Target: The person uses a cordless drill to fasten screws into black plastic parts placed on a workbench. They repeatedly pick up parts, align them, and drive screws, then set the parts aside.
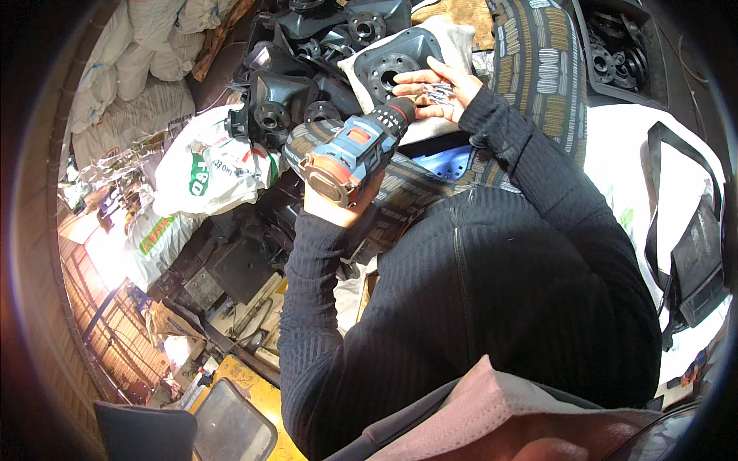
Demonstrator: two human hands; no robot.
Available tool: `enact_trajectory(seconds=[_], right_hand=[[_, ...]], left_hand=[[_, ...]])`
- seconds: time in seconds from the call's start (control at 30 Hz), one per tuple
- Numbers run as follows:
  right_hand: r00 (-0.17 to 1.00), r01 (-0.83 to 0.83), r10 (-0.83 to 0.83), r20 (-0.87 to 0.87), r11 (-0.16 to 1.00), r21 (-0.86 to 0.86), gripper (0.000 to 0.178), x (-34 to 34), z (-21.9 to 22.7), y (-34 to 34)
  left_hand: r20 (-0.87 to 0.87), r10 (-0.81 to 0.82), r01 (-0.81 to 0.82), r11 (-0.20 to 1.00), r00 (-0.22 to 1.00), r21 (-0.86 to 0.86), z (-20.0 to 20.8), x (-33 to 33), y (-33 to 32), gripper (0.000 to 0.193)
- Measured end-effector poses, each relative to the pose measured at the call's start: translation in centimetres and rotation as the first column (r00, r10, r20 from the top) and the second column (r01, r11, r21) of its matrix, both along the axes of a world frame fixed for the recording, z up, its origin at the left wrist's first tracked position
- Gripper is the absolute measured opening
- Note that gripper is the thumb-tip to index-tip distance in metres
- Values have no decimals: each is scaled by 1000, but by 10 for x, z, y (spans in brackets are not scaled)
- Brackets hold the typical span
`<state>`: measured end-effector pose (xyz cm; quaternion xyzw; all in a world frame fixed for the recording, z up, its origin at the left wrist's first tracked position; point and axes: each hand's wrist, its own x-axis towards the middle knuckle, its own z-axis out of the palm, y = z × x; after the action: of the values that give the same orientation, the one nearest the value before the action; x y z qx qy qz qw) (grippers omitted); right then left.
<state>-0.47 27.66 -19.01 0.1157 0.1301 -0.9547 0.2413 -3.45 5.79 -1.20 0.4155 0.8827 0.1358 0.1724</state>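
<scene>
My left hand (338, 209) is closed around the handle of a blue and black cordless drill (355, 147), whose chuck points up and to the right. Palm up, my right hand (459, 86) has its fingers stretched toward the left, and several small metal screws (438, 94) lie on it. Just beyond the drill's chuck sits a dark square-based part with a round holed flange (378, 71), resting on a pale cloth or sack. The chuck's front end is close to my right fingers; whether they touch, I cannot tell. A blue perforated piece (447, 163) lies below my right hand.
More dark flanged parts (273, 107) are piled at the far left. A patterned cushion-like roll (538, 84) curves around the work spot. At the far right stands a black crate (626, 54) of dark rings. White plastic bags (219, 165) lie left, a white sack (623, 154) right.
</scene>
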Motion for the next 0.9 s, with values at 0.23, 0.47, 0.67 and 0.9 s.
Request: enact_trajectory(seconds=[0.23, 0.47, 0.67, 0.9], right_hand=[[1000, -1, 1, -12, 1000, -8, 54, -3, 5, -4], [999, 6, -6, -51, 1000, 3, 55, -4, 4, -8], [998, 16, -18, -59, 999, -41, 56, -5, 9, -5], [998, 26, -20, -51, 994, 105, 46, -3, 12, -9]], left_hand=[[173, 149, -154, 988, 974, 15, 0, -4, -11, 39], [251, 247, -257, 966, 936, 7, -9, -6, -19, 32], [151, 135, -153, 982, 979, 113, -8, -9, -11, 33], [432, 478, -466, 873, 765, -142, 15, -8, -2, 23]])
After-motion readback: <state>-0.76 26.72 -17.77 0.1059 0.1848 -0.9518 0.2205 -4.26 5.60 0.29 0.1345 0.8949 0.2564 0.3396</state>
